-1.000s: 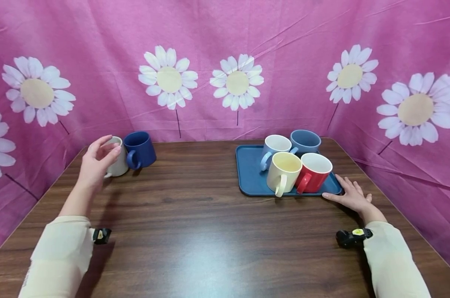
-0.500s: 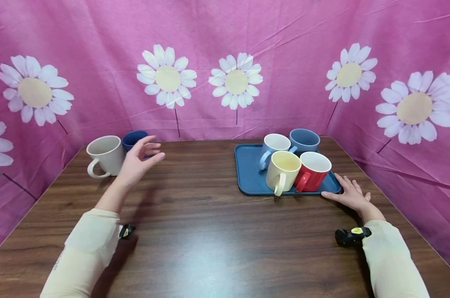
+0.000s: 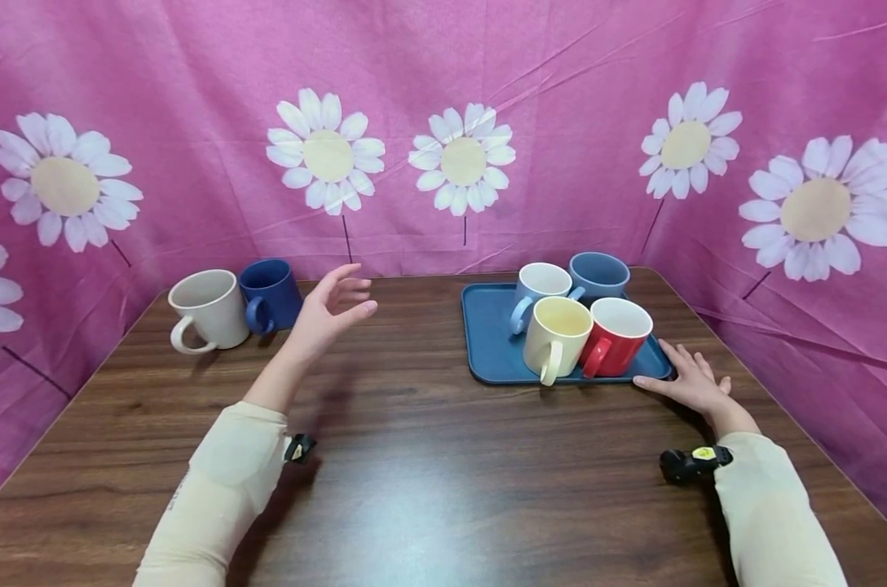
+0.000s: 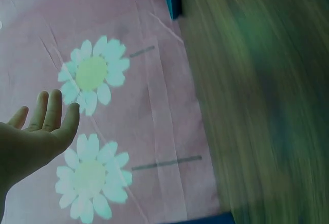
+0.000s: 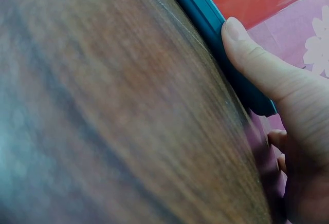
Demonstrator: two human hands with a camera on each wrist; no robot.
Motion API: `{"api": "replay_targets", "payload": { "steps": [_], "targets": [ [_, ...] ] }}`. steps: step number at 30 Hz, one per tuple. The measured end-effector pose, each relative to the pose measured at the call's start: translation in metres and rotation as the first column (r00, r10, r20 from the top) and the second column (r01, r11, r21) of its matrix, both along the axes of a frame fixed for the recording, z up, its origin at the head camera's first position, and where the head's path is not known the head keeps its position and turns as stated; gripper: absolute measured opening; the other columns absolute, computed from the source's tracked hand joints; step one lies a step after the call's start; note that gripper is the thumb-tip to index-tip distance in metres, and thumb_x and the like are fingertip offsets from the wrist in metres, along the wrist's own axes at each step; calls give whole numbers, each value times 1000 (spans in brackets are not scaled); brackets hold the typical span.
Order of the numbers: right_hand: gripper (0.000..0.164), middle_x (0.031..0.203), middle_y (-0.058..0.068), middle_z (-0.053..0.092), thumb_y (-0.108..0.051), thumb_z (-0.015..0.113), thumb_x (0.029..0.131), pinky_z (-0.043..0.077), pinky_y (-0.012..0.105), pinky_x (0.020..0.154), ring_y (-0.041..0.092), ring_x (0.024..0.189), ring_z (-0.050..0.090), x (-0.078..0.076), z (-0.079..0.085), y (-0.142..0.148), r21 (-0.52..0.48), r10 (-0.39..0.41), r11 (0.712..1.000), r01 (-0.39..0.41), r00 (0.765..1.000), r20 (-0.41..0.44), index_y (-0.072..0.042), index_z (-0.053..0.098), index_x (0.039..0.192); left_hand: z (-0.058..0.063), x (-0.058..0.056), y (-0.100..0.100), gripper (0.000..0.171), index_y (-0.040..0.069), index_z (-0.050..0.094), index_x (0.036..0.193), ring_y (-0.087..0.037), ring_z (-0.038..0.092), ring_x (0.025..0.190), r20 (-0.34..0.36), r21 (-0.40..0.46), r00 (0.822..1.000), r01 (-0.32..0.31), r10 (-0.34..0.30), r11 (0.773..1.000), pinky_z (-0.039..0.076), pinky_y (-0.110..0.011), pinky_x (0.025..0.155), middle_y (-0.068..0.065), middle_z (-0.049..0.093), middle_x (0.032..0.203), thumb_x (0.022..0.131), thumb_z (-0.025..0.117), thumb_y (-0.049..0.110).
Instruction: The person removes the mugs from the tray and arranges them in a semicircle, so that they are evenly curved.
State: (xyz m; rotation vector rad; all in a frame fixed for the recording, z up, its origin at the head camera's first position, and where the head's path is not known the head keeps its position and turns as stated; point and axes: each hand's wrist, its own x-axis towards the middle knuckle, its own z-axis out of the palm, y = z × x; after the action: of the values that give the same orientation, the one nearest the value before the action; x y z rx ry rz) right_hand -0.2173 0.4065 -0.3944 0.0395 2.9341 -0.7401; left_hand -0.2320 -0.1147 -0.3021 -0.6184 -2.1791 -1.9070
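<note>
My left hand hangs above the table to the right of a dark blue mug, fingers apart and holding nothing. Beyond that mug, farther left, stands a beige-grey mug. My right hand rests at the front right corner of a blue tray, fingers spread. In the right wrist view the thumb lies against the tray's edge. On the tray stand a cream mug and a red mug in front, with a light blue mug and a grey-blue mug behind.
The brown wooden table spreads out between the arms. A pink cloth printed with white daisies hangs behind and along both sides. Each wrist carries a small black camera.
My left hand has moved right, from in front of the beige-grey mug past the dark blue mug, uncovering both. My right hand, the tray and the mugs have stayed in place.
</note>
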Motion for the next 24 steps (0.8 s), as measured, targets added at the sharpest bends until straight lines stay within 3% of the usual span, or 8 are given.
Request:
{"api": "replay_targets", "payload": {
  "steps": [11,24],
  "targets": [
    [96,131,35,-2,-56,53,75,-10,73,72,52,116,-13,2,-1,3,-3,-2,1000,2,1000,15,-2,1,136,-4,-1,48,53,-1,40,123,-29,52,94,-40,70,994,109,-106,992,40,-37,84,-22,52,107,74,62,-4],
    [96,132,34,0,-56,55,74,-11,72,72,50,117,-11,0,-2,1,6,-9,1000,9,1000,-12,-4,3,137,-17,4,94,47,-3,40,122,-32,51,97,99,188,967,215,-236,958,44,-35,79,-21,51,108,77,57,-4]
  ]
}}
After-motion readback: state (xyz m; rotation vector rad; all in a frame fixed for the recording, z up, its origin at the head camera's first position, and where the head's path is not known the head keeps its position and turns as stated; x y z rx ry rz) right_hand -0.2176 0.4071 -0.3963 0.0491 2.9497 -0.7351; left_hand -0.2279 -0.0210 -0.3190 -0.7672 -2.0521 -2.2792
